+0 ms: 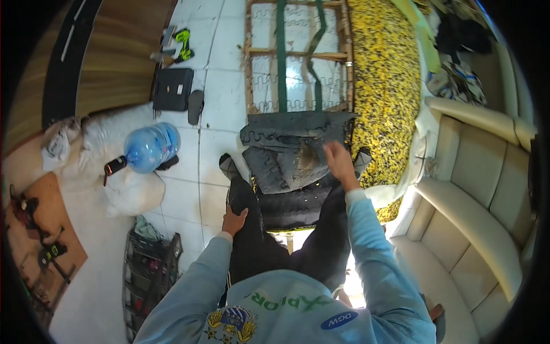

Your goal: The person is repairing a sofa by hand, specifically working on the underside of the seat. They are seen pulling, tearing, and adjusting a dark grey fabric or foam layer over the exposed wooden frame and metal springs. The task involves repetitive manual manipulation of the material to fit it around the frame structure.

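Note:
My right hand [339, 163] is over the right side of a worn dark grey fabric cover [275, 166], its fingers partly extended with no object visible in them. Whether the fingertips touch the cloth, I cannot tell. The cover lies folded and creased, with a brown stained patch, across the near end of a wooden seat frame [249, 80]. Zigzag springs and green webbing straps [282, 63] run along that frame. My left hand [234, 221] rests on my left leg, thumb apart and the other fingers partly hidden. Black padding [286, 209] shows between my knees.
Yellow-and-black speckled foam [384, 86] lines the frame's right side. At right stands a beige sofa [470, 200]. To the left are a blue water jug [152, 148], a black case [172, 89], a green-and-black drill [183, 46], a black crate [152, 275] and tools on a board [63, 229].

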Demonstrator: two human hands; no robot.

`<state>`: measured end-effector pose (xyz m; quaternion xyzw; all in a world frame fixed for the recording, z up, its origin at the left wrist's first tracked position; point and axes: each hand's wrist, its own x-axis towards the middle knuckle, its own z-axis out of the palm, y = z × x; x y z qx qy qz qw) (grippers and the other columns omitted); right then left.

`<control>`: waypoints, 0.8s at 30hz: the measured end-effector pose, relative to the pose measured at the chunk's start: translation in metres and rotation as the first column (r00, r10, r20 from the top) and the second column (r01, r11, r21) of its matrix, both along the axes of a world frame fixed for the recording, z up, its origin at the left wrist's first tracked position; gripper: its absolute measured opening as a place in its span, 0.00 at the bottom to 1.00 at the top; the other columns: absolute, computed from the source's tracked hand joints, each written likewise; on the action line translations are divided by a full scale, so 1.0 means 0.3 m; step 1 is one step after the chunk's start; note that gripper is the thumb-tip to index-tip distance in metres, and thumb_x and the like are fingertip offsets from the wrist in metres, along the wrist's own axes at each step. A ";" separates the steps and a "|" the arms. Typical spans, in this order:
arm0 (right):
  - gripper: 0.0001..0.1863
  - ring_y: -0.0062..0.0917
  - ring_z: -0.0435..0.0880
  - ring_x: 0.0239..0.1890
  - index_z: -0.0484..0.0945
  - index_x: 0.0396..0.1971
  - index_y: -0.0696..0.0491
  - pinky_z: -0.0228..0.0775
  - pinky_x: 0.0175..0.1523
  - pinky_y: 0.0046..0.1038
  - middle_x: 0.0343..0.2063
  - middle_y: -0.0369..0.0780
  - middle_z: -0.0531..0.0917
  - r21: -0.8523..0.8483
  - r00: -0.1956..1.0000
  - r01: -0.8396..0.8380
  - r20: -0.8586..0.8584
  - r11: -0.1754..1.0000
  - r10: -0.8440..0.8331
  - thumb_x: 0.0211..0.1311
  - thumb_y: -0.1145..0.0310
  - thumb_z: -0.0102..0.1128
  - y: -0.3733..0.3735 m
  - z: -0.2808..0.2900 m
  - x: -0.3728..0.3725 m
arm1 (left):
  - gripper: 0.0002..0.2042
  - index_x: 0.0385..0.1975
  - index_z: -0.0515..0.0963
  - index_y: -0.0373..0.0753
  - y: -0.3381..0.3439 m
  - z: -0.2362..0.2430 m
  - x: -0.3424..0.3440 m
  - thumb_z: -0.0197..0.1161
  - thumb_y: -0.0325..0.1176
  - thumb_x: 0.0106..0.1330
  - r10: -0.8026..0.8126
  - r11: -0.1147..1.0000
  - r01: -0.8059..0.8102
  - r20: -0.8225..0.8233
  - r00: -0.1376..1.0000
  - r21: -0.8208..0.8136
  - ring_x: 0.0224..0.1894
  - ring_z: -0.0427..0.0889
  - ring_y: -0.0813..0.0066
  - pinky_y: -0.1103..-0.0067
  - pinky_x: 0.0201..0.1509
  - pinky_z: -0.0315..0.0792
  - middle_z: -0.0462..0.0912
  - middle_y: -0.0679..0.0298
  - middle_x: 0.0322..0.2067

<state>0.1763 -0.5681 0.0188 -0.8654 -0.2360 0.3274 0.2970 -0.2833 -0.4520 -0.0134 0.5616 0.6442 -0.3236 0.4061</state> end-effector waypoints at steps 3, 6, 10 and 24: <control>0.21 0.55 0.85 0.51 0.84 0.47 0.60 0.77 0.56 0.48 0.45 0.56 0.87 0.103 0.982 -0.184 -0.030 0.977 0.188 0.76 0.55 0.57 0.453 -0.249 0.032 | 0.43 0.75 0.66 0.36 0.003 0.033 0.170 0.63 0.63 0.69 -0.148 0.988 0.155 -0.223 0.963 0.014 0.68 0.74 0.35 0.54 0.71 0.71 0.73 0.42 0.68; 0.19 0.56 0.85 0.50 0.85 0.47 0.59 0.77 0.57 0.49 0.44 0.57 0.88 0.158 0.944 -0.329 0.020 0.931 0.331 0.75 0.57 0.57 0.844 -0.541 0.000 | 0.42 0.71 0.70 0.35 0.061 0.009 0.189 0.65 0.63 0.68 -0.155 0.983 0.175 -0.260 0.953 0.056 0.69 0.75 0.39 0.56 0.70 0.72 0.75 0.44 0.67; 0.23 0.51 0.87 0.53 0.86 0.51 0.57 0.78 0.60 0.44 0.48 0.51 0.89 -0.284 0.848 -0.518 -0.050 0.807 0.527 0.73 0.51 0.61 1.009 -0.944 -0.021 | 0.37 0.67 0.74 0.33 0.065 -0.213 0.099 0.66 0.60 0.70 -0.133 0.987 0.130 0.025 0.991 0.095 0.68 0.77 0.47 0.59 0.70 0.72 0.78 0.45 0.65; 0.31 0.44 0.75 0.67 0.81 0.56 0.56 0.61 0.73 0.50 0.55 0.48 0.83 -0.565 0.657 -0.376 0.396 0.735 0.641 0.59 0.50 0.74 0.801 -1.205 -0.445 | 0.39 0.60 0.79 0.28 0.780 -1.102 0.824 0.58 0.65 0.71 0.069 0.998 -0.069 0.326 0.943 -0.012 0.65 0.81 0.46 0.61 0.69 0.73 0.81 0.43 0.62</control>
